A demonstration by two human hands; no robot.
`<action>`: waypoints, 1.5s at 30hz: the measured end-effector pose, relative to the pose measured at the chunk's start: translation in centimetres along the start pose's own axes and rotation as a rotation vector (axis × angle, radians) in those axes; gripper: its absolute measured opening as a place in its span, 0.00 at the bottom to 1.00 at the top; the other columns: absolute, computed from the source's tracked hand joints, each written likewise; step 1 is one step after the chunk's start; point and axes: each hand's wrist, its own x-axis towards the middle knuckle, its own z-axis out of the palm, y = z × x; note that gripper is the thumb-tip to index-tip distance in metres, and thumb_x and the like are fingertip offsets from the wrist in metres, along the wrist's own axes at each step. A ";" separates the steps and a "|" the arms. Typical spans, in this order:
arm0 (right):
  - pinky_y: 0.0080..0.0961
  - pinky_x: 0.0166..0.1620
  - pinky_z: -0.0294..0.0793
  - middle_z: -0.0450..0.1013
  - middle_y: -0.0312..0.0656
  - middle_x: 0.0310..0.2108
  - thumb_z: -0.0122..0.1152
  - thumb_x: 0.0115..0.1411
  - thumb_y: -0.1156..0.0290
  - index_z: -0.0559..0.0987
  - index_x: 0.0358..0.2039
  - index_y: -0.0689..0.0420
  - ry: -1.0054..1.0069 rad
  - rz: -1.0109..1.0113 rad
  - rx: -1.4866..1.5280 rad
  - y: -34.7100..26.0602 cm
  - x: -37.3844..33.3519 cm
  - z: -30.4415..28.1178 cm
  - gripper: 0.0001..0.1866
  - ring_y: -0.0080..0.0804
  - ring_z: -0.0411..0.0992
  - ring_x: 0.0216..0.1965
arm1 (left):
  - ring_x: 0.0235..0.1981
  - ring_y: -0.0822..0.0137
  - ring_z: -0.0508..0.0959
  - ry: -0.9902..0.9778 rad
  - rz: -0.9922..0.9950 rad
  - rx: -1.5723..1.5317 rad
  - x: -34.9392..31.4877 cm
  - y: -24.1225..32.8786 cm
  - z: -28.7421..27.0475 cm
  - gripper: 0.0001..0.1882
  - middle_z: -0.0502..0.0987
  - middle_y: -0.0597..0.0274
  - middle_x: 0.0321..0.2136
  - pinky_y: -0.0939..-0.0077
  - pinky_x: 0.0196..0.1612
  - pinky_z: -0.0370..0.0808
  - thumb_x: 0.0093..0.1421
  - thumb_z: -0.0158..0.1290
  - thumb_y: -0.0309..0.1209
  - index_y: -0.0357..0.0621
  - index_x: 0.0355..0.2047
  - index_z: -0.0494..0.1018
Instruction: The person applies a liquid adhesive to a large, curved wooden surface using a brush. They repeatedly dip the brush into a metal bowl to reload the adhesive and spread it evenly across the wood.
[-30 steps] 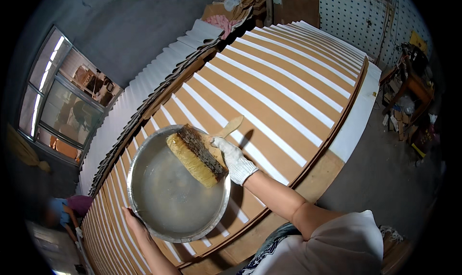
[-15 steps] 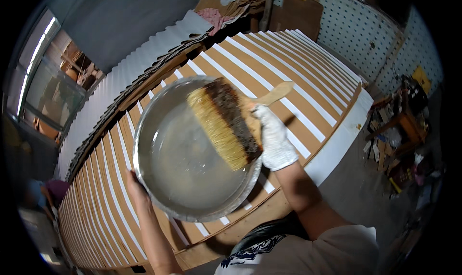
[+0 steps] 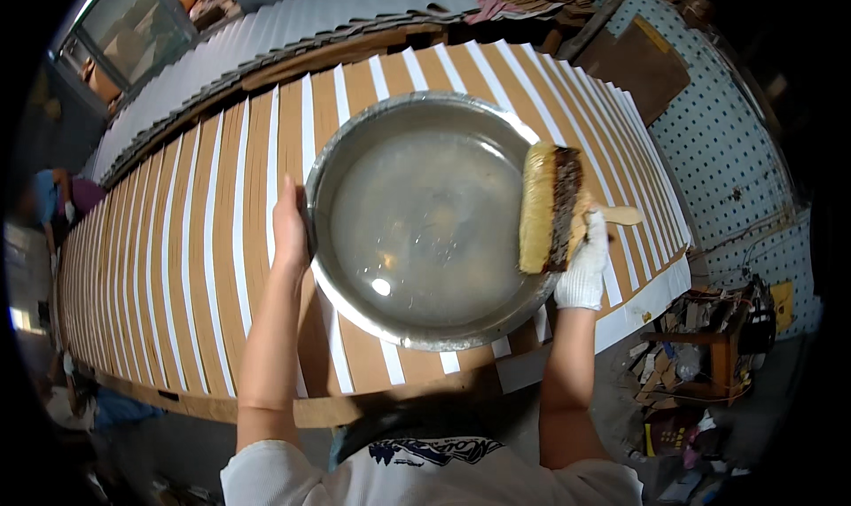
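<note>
Holding metal basin [image 3: 417,336] and bristle brush [image 3: 542,209].
Bare left hand [image 3: 291,227] grips basin's left side; gloved right hand [image 3: 585,262] clasps brush.

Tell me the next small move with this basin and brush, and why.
Probably steady the basin level with the left hand: it contains cloudy liquid above brown-and-white striped sheets, the left hand is at its left rim, and the gloved right hand has the brush at the right rim.
</note>
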 end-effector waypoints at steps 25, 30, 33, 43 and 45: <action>0.22 0.27 0.75 0.80 0.40 0.33 0.66 0.61 0.69 0.83 0.43 0.63 -0.375 0.070 -0.886 0.6 -1.9 7.8 0.13 0.25 0.77 0.26 | 0.26 0.77 0.75 0.601 0.108 0.065 -36.2 0.9 -36.6 0.13 0.75 0.65 0.32 0.83 0.30 0.74 0.73 0.47 0.36 0.41 0.50 0.72; 0.26 0.30 0.77 0.79 0.35 0.34 0.60 0.65 0.55 0.80 0.48 0.57 -0.261 -0.027 -0.952 0.6 7.7 1.3 0.19 0.31 0.77 0.31 | 0.25 0.78 0.73 0.873 0.017 0.035 -50.9 -4.7 -47.5 0.12 0.75 0.66 0.29 0.83 0.28 0.72 0.72 0.48 0.37 0.42 0.45 0.73; 0.26 0.34 0.77 0.79 0.36 0.37 0.58 0.67 0.57 0.80 0.49 0.57 -0.214 -0.093 -0.930 2.5 5.4 4.4 0.19 0.31 0.77 0.34 | 0.25 0.78 0.73 1.078 -0.087 -0.019 -62.3 -9.8 -52.7 0.12 0.75 0.67 0.28 0.83 0.28 0.72 0.71 0.50 0.38 0.43 0.43 0.74; 0.23 0.46 0.76 0.78 0.39 0.46 0.49 0.72 0.61 0.77 0.54 0.59 -0.473 -0.094 -0.553 13.9 3.2 24.6 0.19 0.32 0.77 0.44 | 0.36 0.75 0.77 1.350 -0.158 -0.023 -79.7 -15.3 -58.9 0.16 0.78 0.68 0.34 0.78 0.40 0.74 0.70 0.52 0.43 0.44 0.46 0.78; 0.22 0.48 0.76 0.78 0.40 0.48 0.47 0.73 0.61 0.76 0.55 0.60 -0.634 -0.041 -0.431 17.5 1.9 31.8 0.19 0.32 0.76 0.46 | 0.39 0.74 0.77 1.286 -0.097 -0.008 -78.2 -16.5 -60.8 0.17 0.79 0.68 0.36 0.78 0.43 0.74 0.71 0.52 0.43 0.45 0.48 0.78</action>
